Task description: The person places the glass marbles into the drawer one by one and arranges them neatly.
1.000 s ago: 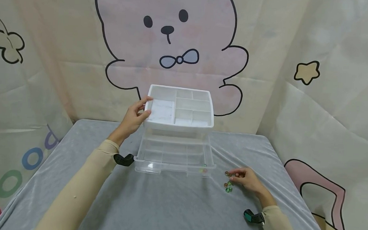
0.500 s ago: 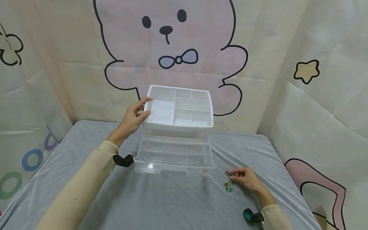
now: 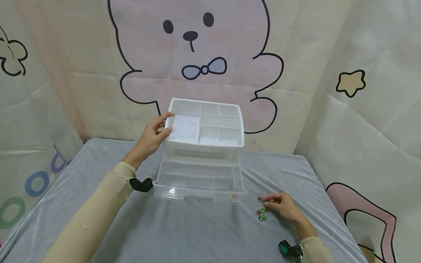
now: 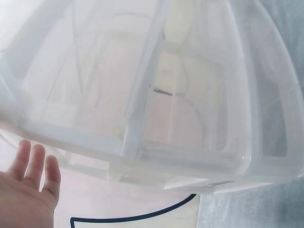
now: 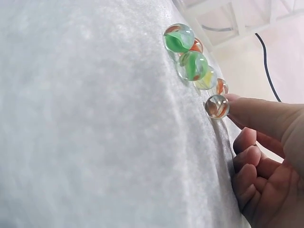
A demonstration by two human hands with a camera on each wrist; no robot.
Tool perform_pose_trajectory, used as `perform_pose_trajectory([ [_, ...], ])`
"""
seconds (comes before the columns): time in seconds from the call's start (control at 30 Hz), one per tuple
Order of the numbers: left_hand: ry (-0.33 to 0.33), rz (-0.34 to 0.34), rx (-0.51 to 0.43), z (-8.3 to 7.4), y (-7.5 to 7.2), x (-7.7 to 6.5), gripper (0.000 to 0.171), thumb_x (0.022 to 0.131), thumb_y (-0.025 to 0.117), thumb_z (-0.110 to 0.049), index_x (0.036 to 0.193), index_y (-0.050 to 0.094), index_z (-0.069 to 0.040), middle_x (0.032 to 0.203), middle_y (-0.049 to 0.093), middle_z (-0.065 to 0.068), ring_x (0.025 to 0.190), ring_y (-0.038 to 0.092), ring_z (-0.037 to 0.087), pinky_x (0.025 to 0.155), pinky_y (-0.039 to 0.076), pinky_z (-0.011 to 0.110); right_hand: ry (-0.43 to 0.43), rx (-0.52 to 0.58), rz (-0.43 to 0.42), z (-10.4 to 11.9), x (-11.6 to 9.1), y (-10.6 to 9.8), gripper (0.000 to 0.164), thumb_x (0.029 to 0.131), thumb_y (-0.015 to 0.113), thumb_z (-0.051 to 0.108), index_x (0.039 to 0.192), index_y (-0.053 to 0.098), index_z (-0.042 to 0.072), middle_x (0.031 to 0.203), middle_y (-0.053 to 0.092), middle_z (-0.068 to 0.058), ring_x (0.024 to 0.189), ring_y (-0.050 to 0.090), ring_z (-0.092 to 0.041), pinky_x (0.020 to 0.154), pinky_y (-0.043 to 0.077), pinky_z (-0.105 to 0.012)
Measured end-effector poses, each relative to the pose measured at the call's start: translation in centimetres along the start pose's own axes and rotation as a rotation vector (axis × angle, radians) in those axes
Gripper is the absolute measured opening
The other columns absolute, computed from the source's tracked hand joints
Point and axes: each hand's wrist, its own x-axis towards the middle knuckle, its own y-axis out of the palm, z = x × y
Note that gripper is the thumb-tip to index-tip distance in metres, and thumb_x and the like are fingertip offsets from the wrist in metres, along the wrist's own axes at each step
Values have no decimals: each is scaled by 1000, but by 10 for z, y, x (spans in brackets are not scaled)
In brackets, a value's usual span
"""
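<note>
A small drawer organizer stands mid-table, its white compartment tray [image 3: 222,120] on top of a clear body. Its clear drawer [image 3: 199,194] is pulled out toward me, with a few coloured marbles [image 3: 233,196] in the right front corner. My left hand [image 3: 150,139] holds the tray's left edge, thumb and index finger at the rim; in the left wrist view other fingers [image 4: 35,164] extend beside it. To the right, my right hand [image 3: 284,206] rests low over several loose glass marbles [image 3: 262,218]. Its thumb tip is right at an orange-streaked marble [image 5: 217,106], the other fingers curled toward the palm.
A grey cloth [image 3: 204,239] covers the table. Behind and beside it hangs a printed curtain [image 3: 310,45] with a bear drawing, close to the organizer's back. Black wrist devices sit on both forearms, the left one [image 3: 141,184] near the drawer's left corner.
The head view has shifted very slightly. Both hands, the organizer and the marbles stay in place.
</note>
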Motion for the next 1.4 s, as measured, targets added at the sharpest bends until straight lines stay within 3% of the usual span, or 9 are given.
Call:
perform_pose_trajectory([
  [0.43, 5, -5, 15, 1, -1, -1, 50, 102, 53, -11, 152, 44, -9, 160, 36, 15, 130, 49, 37, 86, 45, 18, 36, -4, 0, -2, -1, 1, 21, 92, 70, 3, 107, 72, -12, 83, 66, 0, 68, 48, 4, 60, 43, -17],
  [0.73, 4, -2, 12, 0, 0, -1, 51, 102, 53, -10, 152, 43, -8, 156, 39, 21, 128, 49, 38, 85, 45, 18, 77, 41, 2, -2, -2, 0, 26, 92, 72, 8, 110, 72, -11, 81, 65, 6, 67, 49, 3, 60, 43, -17],
  [1.23, 4, -6, 16, 0, -1, -2, 50, 102, 53, -9, 152, 44, -9, 158, 38, 17, 130, 49, 37, 87, 44, 18, 96, 34, 2, 2, -4, 0, 26, 91, 74, 10, 108, 73, -9, 79, 65, 11, 68, 51, 1, 62, 44, -18],
  [1.4, 2, -4, 5, 0, 0, -2, 51, 102, 52, -10, 152, 43, -8, 154, 40, 21, 128, 49, 37, 85, 46, 17, 93, 40, 27, 2, -4, -2, 28, 92, 73, 13, 110, 72, -8, 88, 71, 2, 73, 54, 1, 66, 46, -19],
])
